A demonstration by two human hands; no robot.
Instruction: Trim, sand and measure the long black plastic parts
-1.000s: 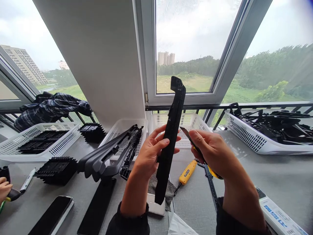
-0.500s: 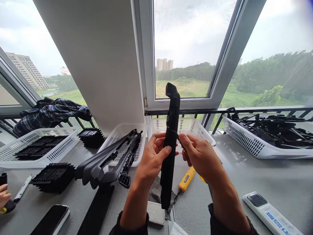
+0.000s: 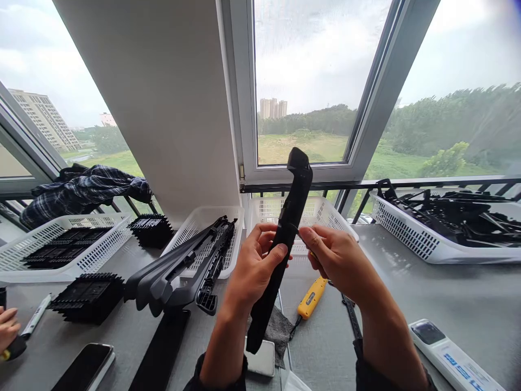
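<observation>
My left hand [image 3: 260, 266] is closed around a long black plastic trim piece [image 3: 299, 187], thumb across its front. The piece is held up tilted, its hooked end at the top right and its lower end over the table. My right hand [image 3: 336, 252] is closed on a thin-tipped tool [image 3: 312, 253] with a bit of yellow on it, mostly hidden by the fingers. The tool's slim dark tip appears to meet the trim piece's right edge, just above my left thumb.
Several similar trim pieces [image 3: 179, 271] lean on a white basket [image 3: 238, 228]. Another basket [image 3: 427, 244] holds black parts. A yellow tool [image 3: 311, 298], grey cloth [image 3: 280, 331], phone [image 3: 83, 366] and white device [image 3: 456, 353] lie about. Another person's hand [image 3: 7, 327] is at far left.
The trim piece has tilted, its top moving right and its bottom left. My right hand has shifted slightly right, still at the piece's edge.
</observation>
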